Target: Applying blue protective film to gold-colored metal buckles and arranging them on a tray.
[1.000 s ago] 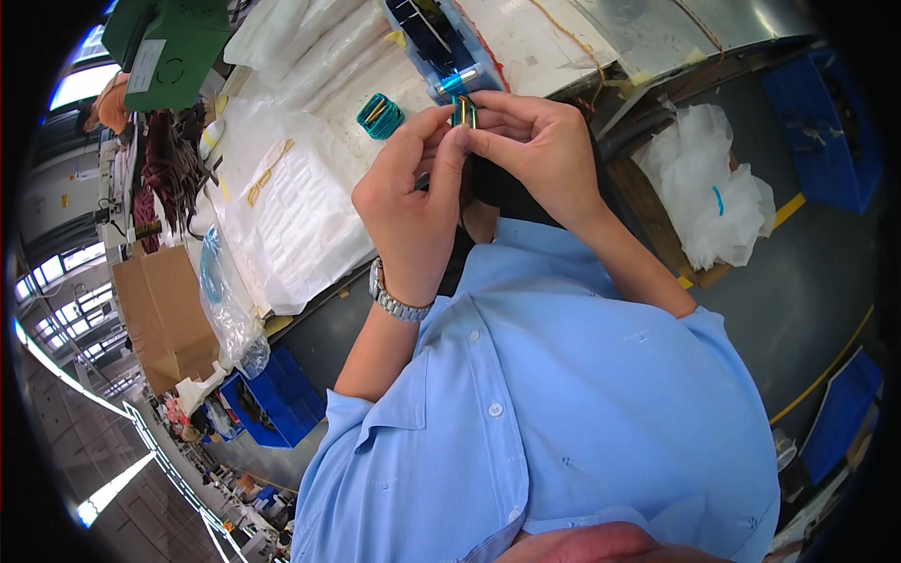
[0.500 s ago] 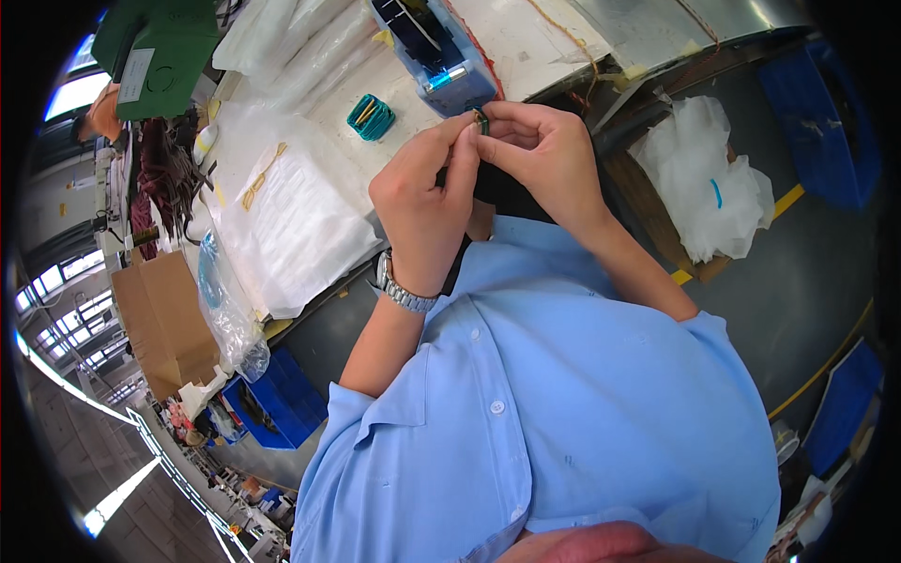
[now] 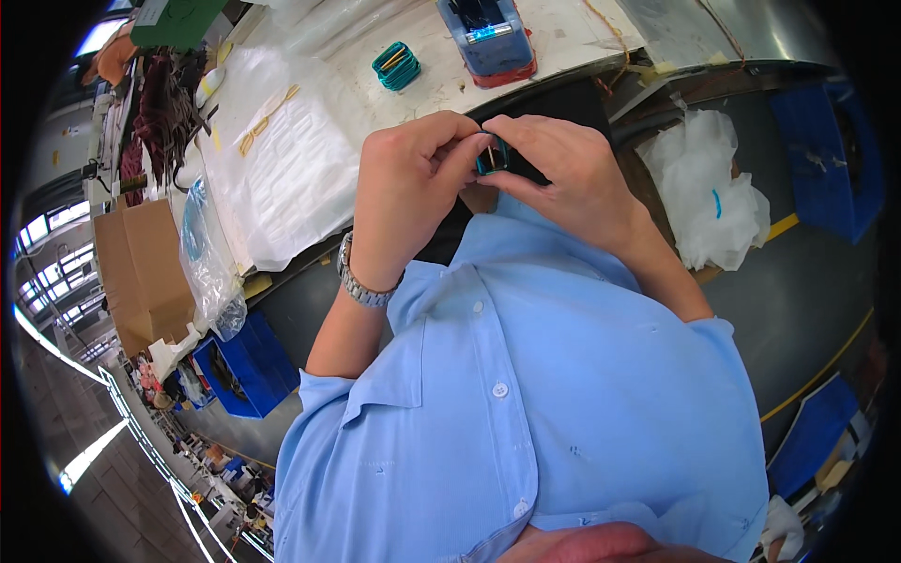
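Note:
A small dark teal square buckle [image 3: 492, 156] with a gold-coloured bar across its middle is between my hands, in front of my chest. My left hand [image 3: 413, 174] pinches its left edge with thumb and index finger. On the other side, my right hand [image 3: 568, 174] grips it with the index finger over the top and the thumb below. My fingertips cover parts of its frame. Beyond them on the white worktable [image 3: 441, 94] lies a stack of similar teal buckles [image 3: 396, 67] with gold-coloured bars, apart from both hands.
A blue tape dispenser [image 3: 488, 42] stands at the table's far side. White plastic sheeting [image 3: 282, 178] with a yellow cord [image 3: 269, 119] covers the left part. Rightward, a white plastic bag [image 3: 704, 188] sits low, near a blue bin [image 3: 831, 164]. A cardboard box [image 3: 145, 272] stands at left.
Both hands have come nearer my body with the buckle, which now shows its open frame and gold-coloured bar. The right fingers have spread around it. The view has shifted slightly.

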The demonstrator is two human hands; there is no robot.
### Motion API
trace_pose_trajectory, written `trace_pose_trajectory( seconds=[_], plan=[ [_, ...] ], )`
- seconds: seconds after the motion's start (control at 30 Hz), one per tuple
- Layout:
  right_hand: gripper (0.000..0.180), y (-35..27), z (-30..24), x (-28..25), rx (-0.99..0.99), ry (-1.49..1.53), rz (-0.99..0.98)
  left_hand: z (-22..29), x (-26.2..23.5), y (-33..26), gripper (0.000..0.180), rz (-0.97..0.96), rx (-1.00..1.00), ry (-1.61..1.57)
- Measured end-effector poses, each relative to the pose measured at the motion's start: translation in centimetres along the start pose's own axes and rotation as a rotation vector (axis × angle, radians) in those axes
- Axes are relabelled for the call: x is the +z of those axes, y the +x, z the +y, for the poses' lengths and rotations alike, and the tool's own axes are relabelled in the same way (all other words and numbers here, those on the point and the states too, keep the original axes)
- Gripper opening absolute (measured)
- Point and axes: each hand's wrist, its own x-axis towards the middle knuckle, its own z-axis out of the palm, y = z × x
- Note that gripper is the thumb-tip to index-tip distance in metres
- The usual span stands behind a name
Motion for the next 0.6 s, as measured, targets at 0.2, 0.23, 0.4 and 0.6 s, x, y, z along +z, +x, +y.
trace_pose_trajectory(
  seconds=[0.2, 0.23, 0.4, 0.6],
  plan=[
    [0.057, 0.7, -0.8, 0.5, 0.038, 0.048, -0.019, -1.1, 0.4, -1.1, 0.013, 0.103, 0.003, -0.05],
    [0.057, 1.0, -1.3, 0.4, 0.115, 0.092, -0.073, -1.3, 0.3, -1.3, 0.014, 0.095, -0.079, -0.148],
    [0.055, 0.5, -1.2, 0.7, 0.005, 0.055, -0.113, -3.6, -1.2, -1.7, 0.023, -0.088, -0.226, -0.55],
    [0.053, 1.0, -2.3, 1.4, 0.138, 0.157, -0.095, -4.1, -1.5, -4.3, 0.027, -0.002, -0.256, -0.807]
  ],
)
